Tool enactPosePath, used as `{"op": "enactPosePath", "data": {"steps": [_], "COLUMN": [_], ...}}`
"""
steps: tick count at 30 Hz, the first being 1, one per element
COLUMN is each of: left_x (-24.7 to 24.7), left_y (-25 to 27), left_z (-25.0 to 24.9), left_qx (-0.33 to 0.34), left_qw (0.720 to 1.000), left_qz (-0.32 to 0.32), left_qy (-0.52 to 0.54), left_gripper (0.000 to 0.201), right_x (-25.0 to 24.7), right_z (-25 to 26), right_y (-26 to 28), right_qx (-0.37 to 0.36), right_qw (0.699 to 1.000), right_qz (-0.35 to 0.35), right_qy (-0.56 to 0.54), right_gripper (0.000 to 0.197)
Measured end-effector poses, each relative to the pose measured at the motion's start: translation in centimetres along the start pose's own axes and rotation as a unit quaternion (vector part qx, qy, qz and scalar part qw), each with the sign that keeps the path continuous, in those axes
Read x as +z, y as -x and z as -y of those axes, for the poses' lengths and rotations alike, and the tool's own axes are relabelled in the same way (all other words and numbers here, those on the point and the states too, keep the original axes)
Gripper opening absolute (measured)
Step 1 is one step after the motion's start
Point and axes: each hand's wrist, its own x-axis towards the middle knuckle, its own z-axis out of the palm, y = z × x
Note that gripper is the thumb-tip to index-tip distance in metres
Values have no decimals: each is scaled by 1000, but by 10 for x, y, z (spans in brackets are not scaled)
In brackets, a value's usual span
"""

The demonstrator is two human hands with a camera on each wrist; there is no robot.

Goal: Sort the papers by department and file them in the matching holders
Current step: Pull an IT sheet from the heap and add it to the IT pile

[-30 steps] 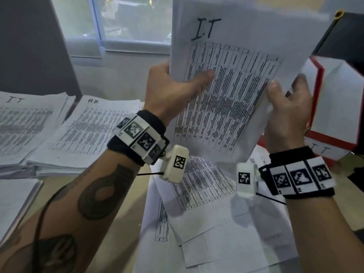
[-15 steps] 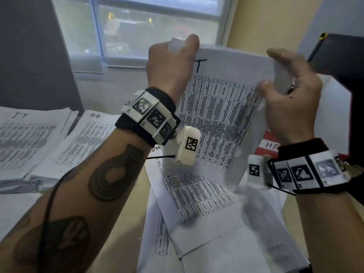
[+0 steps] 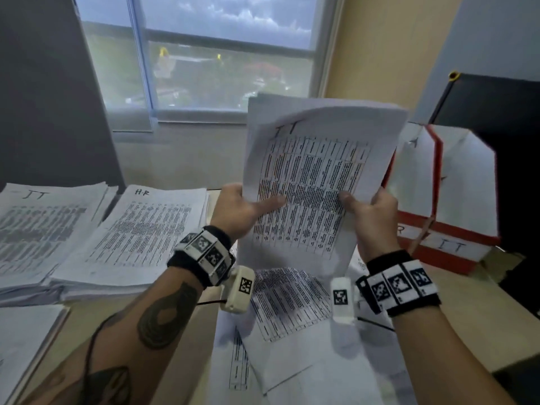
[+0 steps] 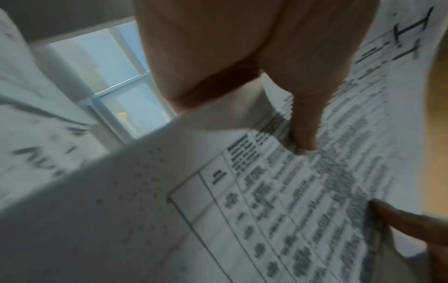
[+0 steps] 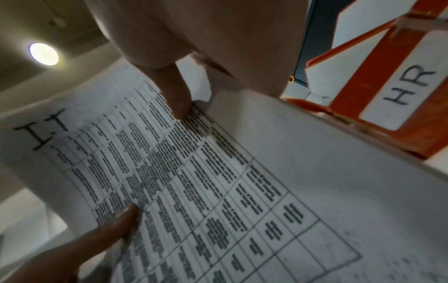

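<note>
held up over the desk (image 3: pixel 181 331), between window (image 3: pixel 222 54) and face: a sheaf of papers (image 3: pixel 315 171) with "it" handwritten at the top over a printed table, the print too small and blurred to read. pinched at the lower left edge by the left hand (image 3: pixel 242 209), thumb flat across the printed face, fingers curled behind. pinched at the lower right edge by the right hand (image 3: pixel 371 217) in the same way, thumb on the table print, fingers hidden behind the sheets. seen from the right wrist, the same "it" heading (image 5: pixel 41 132) clear, and to the right an orange-red holder (image 5: pixel 378 95) with a white label reading "hr" (image 5: pixel 409 86).

to the right on the desk, close behind the sheaf's right edge: the red-and-white holders (image 3: pixel 447 176), standing side by side, one front label marked "it" (image 3: pixel 451 247), the neighbour's label partly hidden by the right hand, only an "r" showing. behind them a dark panel (image 3: pixel 496 112).

to the left, two tall stacks lying flat and touching: one headed "it" (image 3: pixel 43 229) at far left, one headed "h.r" (image 3: pixel 140 229) beside it. another pile (image 3: pixel 26 346) at the near left corner, heading out of view. under the forearms, loose sheets (image 3: pixel 292 331) spread crookedly over one another, tables printed on them, headings covered. marker-tagged bands on both wrists.
</note>
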Motion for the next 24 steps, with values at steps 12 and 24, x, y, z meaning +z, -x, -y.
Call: {"op": "enactPosePath", "data": {"steps": [12,24], "left_x": [6,11], "left_y": [39,60], "left_z": [4,44], "left_qx": [66,-21], "left_qw": [992,999], "left_qz": [-103,-34], "left_qy": [-9,3], "left_gripper": [44,13], "right_x": [-1,-6], "right_z": [-4,-44], "right_y": [28,48], "right_qx": [-14,61], "right_qw": [999,992], "right_qz": [36,82], "right_qy": [-11,77], "right_gripper": [33,9]}}
